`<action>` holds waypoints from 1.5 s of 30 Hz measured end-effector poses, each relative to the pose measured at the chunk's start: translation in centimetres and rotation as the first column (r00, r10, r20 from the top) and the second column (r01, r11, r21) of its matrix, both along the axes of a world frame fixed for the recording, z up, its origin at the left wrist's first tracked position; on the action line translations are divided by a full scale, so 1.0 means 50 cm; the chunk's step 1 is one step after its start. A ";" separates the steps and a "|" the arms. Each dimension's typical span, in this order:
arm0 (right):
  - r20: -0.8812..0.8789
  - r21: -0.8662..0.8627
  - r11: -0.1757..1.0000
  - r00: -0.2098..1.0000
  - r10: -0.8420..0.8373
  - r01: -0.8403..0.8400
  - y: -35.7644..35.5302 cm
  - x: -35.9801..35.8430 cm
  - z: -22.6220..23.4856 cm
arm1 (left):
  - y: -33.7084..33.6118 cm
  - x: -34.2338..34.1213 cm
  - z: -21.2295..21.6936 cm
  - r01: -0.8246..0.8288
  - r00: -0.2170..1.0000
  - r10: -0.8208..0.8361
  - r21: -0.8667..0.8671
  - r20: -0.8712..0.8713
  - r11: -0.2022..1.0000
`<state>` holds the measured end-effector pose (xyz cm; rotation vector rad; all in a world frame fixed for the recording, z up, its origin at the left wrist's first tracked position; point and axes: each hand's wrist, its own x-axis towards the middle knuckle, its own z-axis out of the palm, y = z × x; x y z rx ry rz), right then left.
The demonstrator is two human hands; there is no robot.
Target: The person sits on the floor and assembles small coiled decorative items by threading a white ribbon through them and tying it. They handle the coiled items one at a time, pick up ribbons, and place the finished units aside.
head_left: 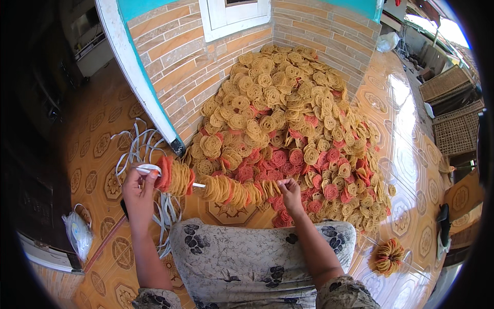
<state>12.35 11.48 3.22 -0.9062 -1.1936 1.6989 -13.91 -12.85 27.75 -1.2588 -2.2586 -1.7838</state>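
Left hand [138,189] pinching the white strap [148,167], right hand [292,198] gripping the far end of the strung discs [226,191]
They hang over the lap [231,262], before the heap [265,80]; a loosened right pinch could, I'd judge, spill the row

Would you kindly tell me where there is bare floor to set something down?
Bare tiled floor runs between the heap of discs and the woven panels at right; another patch lies left of the white strips, beyond the plastic bag. The heap and the strung discs crowd the middle.
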 end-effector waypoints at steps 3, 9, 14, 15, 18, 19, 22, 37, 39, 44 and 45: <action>0.001 -0.074 0.996 0.999 -0.040 0.040 -0.016 0.006 -0.026 | 0.025 0.037 0.055 0.094 0.994 -0.095 -0.032 -0.060 0.995; -0.258 -0.082 0.997 0.966 -0.033 0.012 -0.014 -0.003 -0.032 | 0.048 0.072 0.098 0.087 0.959 -0.124 -0.155 -0.254 0.984; 0.021 -0.147 0.989 1.000 -0.014 0.017 -0.017 0.005 -0.025 | 0.061 0.078 0.092 0.149 0.975 -0.153 -0.041 -0.162 0.988; -0.010 -0.048 0.997 0.998 -0.065 0.064 -0.013 0.006 -0.023 | 0.070 0.077 0.082 0.210 0.974 -0.210 -0.005 -0.085 0.978; 0.094 0.068 0.992 0.989 -0.111 0.105 0.001 0.034 -0.014 | 0.065 0.064 0.028 0.104 0.975 -0.124 -0.112 -0.185 0.988; 0.140 0.115 0.988 0.983 -0.123 0.107 0.016 0.048 -0.008 | 0.072 0.062 -0.010 0.166 0.972 -0.174 -0.060 -0.161 0.984; 0.383 0.275 0.956 0.901 -0.202 0.097 0.061 0.108 0.010 | 0.090 0.044 -0.145 0.063 0.994 -0.078 -0.179 -0.076 0.982; 0.677 0.333 0.931 0.648 -0.348 0.151 0.108 0.187 -0.069 | 0.119 -0.066 -0.503 -0.117 0.405 0.007 0.044 0.914 0.992; 0.706 0.270 0.948 0.634 -0.316 0.170 0.104 0.191 -0.064 | 0.115 -0.088 -0.521 -0.102 0.371 -0.020 0.062 0.928 0.993; 0.706 0.340 0.929 0.612 -0.356 0.148 0.087 0.187 -0.028 | 0.109 -0.089 -0.554 -0.166 0.140 -0.116 0.138 0.983 0.976; 0.707 0.323 0.934 0.617 -0.346 0.154 0.084 0.185 -0.020 | 0.107 -0.087 -0.557 -0.202 0.103 -0.106 0.125 0.989 0.971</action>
